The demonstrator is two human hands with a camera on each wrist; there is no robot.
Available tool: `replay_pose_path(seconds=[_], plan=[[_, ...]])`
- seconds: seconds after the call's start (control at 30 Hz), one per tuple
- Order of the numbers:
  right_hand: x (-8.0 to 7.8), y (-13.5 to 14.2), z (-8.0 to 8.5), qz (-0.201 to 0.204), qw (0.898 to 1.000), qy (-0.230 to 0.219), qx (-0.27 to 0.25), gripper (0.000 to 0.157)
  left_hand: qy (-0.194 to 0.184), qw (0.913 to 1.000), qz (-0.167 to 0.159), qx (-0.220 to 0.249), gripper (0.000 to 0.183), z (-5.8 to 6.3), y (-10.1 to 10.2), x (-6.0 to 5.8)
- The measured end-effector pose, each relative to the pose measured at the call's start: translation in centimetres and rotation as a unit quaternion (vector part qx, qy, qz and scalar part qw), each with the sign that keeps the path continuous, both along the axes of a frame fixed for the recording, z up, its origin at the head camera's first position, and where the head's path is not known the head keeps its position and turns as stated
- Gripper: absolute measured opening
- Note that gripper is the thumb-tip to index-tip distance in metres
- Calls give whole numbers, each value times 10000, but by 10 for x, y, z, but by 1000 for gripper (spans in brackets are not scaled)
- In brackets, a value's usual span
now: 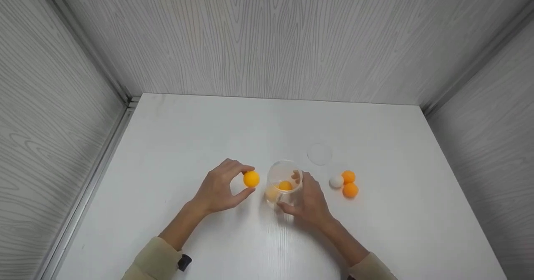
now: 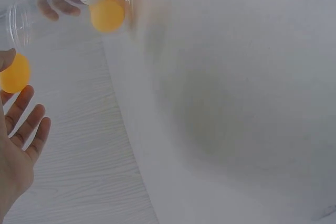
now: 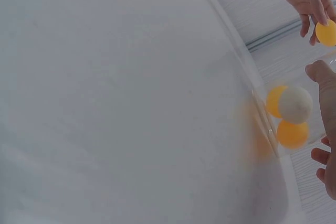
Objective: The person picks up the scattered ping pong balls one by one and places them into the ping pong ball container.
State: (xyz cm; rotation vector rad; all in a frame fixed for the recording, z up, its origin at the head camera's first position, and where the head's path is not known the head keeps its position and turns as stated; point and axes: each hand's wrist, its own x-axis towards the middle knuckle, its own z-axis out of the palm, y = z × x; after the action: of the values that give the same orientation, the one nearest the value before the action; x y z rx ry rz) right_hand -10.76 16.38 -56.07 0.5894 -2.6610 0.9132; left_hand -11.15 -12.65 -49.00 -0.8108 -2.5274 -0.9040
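My left hand [image 1: 221, 188] pinches an orange ping-pong ball [image 1: 251, 179] between thumb and fingertip, just left of a clear jar [image 1: 284, 167]. The other left fingers are spread behind the ball in the left wrist view. My right hand [image 1: 312, 200] grips the jar from its right side, thumb at the near side and fingers around the far side. The jar stands upright with its mouth uncovered. Low inside it lie a white ball [image 3: 295, 105] and orange balls [image 3: 292, 134], seen through the wall in the right wrist view.
Right of the jar, a white ball [image 1: 336, 182] and two orange balls [image 1: 350, 190] sit close together on the white table [image 1: 200, 125]. A clear round lid [image 1: 319, 154] lies flat behind them. Grey wood-grain panels [image 1: 275, 38] enclose the table at the back and sides.
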Motion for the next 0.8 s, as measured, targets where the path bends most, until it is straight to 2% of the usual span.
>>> replay_pose_path(seconds=[0.27, 0.53, 0.8], plan=[[1, -1, 2, 7, 10000, 58, 54, 88, 154, 9996, -208, -131, 41, 10, 9, -1], [0, -1, 2, 103, 9997, 207, 12, 87, 313, 9985, -434, -63, 41, 20, 19, -5], [0, -1, 2, 129, 9998, 7, -119, 85, 319, 9972, -644, -199, 40, 27, 30, -11]])
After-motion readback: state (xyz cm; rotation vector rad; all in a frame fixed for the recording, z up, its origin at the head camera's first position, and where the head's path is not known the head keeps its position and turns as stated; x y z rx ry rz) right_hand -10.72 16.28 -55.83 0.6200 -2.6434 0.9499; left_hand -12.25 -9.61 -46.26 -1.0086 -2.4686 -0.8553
